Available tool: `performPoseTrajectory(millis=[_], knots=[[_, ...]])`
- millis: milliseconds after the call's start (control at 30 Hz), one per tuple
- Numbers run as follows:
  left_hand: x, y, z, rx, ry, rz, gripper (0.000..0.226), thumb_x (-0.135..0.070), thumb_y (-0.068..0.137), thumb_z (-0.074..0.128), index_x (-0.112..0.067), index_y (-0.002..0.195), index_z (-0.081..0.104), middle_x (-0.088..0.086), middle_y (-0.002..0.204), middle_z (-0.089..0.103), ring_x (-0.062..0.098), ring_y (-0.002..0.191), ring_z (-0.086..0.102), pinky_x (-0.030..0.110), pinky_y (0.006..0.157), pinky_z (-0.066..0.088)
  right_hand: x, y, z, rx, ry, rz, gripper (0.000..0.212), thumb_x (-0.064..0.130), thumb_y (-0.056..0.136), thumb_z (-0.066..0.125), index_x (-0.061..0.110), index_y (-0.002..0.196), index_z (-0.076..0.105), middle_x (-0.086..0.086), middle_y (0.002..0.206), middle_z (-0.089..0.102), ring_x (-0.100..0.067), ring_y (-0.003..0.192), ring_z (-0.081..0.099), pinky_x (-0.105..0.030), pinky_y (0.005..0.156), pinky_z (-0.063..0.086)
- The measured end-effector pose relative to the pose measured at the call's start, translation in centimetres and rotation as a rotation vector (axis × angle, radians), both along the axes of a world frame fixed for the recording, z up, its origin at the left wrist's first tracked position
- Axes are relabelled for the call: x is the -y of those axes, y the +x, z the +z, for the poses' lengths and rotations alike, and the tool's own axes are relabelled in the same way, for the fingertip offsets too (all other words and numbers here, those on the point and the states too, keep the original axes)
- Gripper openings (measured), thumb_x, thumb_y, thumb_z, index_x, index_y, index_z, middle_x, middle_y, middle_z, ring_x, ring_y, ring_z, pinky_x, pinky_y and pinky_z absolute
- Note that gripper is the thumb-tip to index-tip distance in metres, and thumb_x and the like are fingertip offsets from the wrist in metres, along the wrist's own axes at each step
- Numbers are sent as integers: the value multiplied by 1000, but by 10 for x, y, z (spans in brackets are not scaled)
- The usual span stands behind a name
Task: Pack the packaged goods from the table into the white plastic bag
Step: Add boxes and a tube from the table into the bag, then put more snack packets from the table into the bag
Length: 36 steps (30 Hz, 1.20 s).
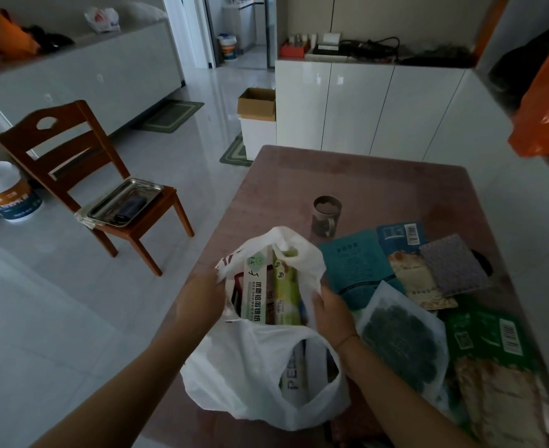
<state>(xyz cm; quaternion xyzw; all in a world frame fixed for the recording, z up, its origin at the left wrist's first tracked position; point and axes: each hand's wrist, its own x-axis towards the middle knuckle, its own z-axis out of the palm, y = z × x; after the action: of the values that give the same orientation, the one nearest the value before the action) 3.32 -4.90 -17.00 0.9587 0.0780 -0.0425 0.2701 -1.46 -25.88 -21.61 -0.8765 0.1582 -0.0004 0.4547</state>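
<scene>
The table (379,189) carries the white plastic bag (253,367) at its seven o'clock edge. Packets (357,270) lie at the bag's three o'clock. Left hand (198,302) and right hand (331,315) each have their grip clamped on the bag's rim, with boxes (257,289) upright inside.

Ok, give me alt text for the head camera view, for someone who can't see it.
Two hands, left hand and right hand, hold open a white plastic bag on a pinkish table; long boxes already stand inside. Flat packets lie to the right of the bag, a mug beyond it, and a wooden chair stands on the left.
</scene>
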Motion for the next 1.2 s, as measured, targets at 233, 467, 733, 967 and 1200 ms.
performPoseTrajectory(millis=[233,467,733,967,1200], knots=[[23,32,44,4,-453,-59,32,-37,94,46,-13,102,66,7,90,69,24,82,66,39,78,52,28,29,61,241,375,-119,23,12,98,42,6,86,60,-13,76,54,-19,70,48,-26,61,38],[44,39,40,-54,-356,-90,46,-33,86,62,-9,124,55,19,119,62,31,99,62,45,90,50,58,19,41,218,486,-142,22,14,99,43,23,94,62,-3,87,67,-18,81,61,-29,74,53],[81,-2,21,-37,-262,-126,72,-36,65,80,-15,123,43,8,116,57,19,96,58,34,71,54,103,-11,17,176,384,-466,26,28,98,45,9,101,63,-20,100,65,-28,89,60,-37,80,46],[84,-17,6,-74,-384,-70,54,2,73,70,-21,108,34,-2,93,52,21,82,58,40,64,58,188,-69,-14,-239,-363,-667,106,46,70,76,18,150,11,-18,157,4,-40,143,9,-60,113,18],[89,-18,11,57,-405,-126,17,-16,87,60,-25,79,47,0,75,60,14,63,63,25,46,47,224,-95,-41,-385,10,-729,117,37,71,78,30,150,-7,-21,156,12,-43,138,23,-52,113,26]])
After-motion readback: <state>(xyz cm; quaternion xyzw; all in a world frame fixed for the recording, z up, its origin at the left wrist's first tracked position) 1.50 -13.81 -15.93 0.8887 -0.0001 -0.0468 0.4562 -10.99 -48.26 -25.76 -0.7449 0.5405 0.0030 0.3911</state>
